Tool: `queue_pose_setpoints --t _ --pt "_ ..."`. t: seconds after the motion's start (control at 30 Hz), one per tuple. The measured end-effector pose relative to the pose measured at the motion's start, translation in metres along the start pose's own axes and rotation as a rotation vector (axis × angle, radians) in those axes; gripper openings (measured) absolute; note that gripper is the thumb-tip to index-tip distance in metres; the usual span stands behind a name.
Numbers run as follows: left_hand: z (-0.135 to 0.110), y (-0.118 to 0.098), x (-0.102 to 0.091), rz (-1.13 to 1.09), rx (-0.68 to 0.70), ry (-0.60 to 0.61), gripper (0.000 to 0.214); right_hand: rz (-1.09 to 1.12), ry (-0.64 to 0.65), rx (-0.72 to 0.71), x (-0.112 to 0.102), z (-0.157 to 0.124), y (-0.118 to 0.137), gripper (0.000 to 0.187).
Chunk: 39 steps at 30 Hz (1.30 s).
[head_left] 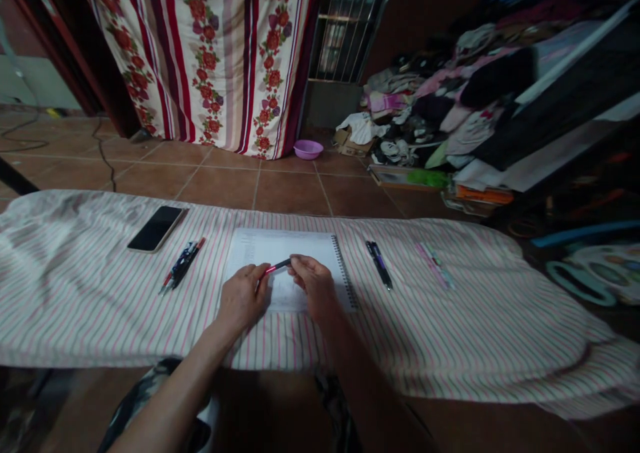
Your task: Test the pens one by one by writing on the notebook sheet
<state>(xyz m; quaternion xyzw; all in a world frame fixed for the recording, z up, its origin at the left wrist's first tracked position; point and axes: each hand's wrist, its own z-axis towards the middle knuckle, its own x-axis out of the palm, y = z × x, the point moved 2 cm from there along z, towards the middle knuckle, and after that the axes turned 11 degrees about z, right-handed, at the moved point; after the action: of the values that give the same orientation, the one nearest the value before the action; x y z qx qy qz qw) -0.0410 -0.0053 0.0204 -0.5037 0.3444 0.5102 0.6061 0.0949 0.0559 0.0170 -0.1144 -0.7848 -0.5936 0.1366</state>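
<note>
A red pen with a dark end (278, 265) is held slantwise between my two hands, above a spiral notebook (280, 239). My left hand (243, 295) is closed on its red end. The fingers of my right hand (314, 278) pinch its dark end. White notebook pages lie beneath, with faint marks I cannot read, and the black spiral binding runs down the right side. Left of the notebook rests a bunch of pens (183, 266). To its right lie dark pens (379, 265), and beyond them pink and pale green pens (434, 265).
A striped cloth (475, 333) covers the table. A phone (157, 229) lies at its back left. Past the table are a tiled floor, a flowered curtain (207, 59), a purple basin (308, 149) and a heap of clothes (440, 99) at the right.
</note>
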Motion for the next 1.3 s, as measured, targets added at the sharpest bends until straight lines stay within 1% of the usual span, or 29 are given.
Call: queue_pose_setpoints --t 0.13,0.27,0.6,0.8,0.97,1.03,1.2,1.3 --pt "-0.001 -0.006 0.001 0.072 0.026 0.010 0.034 0.014 -0.014 0.001 0.001 -0.001 -0.001 0.033" --pt "-0.001 -0.008 0.000 0.097 0.000 0.025 0.034 -0.001 -0.026 -0.003 0.002 -0.002 -0.001 0.033" --pt "-0.004 -0.013 0.009 0.008 0.050 -0.014 0.036 -0.029 -0.063 -0.023 0.000 0.002 -0.003 0.031" --pt "-0.003 -0.014 0.008 -0.036 -0.020 -0.016 0.031 -0.016 -0.030 0.017 0.001 0.001 -0.004 0.031" --pt "-0.004 -0.016 0.006 0.006 -0.022 -0.023 0.033 -0.018 0.001 0.007 0.003 0.001 -0.005 0.029" --pt "-0.004 -0.016 0.005 0.026 -0.028 -0.015 0.032 -0.032 0.002 -0.012 0.003 0.002 -0.006 0.029" --pt "-0.002 -0.019 0.003 0.050 -0.018 0.049 0.032 -0.051 -0.031 -0.038 0.001 0.002 -0.004 0.027" --pt "-0.002 -0.020 0.003 0.047 -0.019 0.057 0.031 -0.055 -0.041 -0.044 0.001 0.001 -0.002 0.027"
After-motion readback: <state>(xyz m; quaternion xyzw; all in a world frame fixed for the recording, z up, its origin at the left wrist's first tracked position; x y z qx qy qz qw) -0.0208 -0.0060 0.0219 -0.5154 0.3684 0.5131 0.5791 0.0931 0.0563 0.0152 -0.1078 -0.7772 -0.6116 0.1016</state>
